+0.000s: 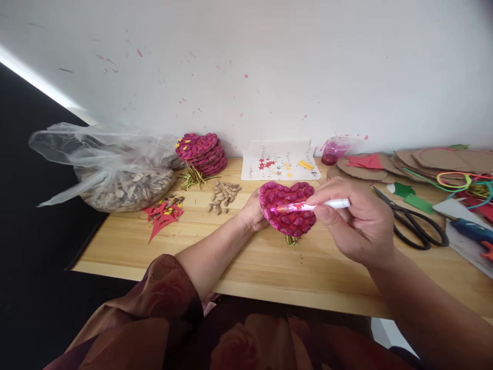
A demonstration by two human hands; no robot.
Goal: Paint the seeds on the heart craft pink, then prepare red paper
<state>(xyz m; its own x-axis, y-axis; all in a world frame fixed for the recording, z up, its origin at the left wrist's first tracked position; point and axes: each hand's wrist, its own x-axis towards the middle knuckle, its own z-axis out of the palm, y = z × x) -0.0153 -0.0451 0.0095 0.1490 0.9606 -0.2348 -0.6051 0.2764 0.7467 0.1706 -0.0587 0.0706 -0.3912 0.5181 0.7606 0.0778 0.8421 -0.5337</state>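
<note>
My left hand [254,211] grips a heart-shaped piece [288,208] by its left edge, the fingers partly hidden behind it. Its face is covered with bumpy, magenta-painted lumps, and a green and gold tuft [291,240] hangs from its lower point. Between the thumb and fingers of my right hand [354,221] is a white-handled paintbrush [327,204], stained pink and orange toward its tip. The brush lies nearly level across the heart, its purple-tinged tip at the heart's left half.
A plastic bag of shells [127,187], stacked magenta hearts [202,154] and loose peanuts [223,195] are at left. Behind sit a paper with stars [275,172] and a purple paint cup [334,149]. Scissors [412,221], cardboard shapes [435,162] and a blue glue gun [472,229] are at right.
</note>
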